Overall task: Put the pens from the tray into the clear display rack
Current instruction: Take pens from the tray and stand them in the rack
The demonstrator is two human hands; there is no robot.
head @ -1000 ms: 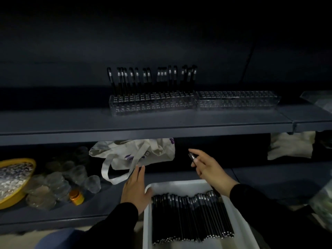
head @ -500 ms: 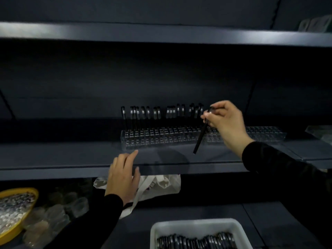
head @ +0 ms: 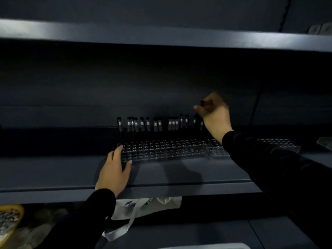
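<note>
A: Where is the pen (head: 202, 103) held?

B: It is pinched in the right hand (head: 214, 115), above the right end of the filled row of the rack (head: 165, 150). Only its cap end is seen at the fingers; the long axis is judged near upright, barrel hidden.

A: And the free holes?

B: They are found at 6 o'clock from that hand, just beside the last standing pens (head: 154, 123). The rack's left end is gripped by the left hand (head: 115, 171).
</note>
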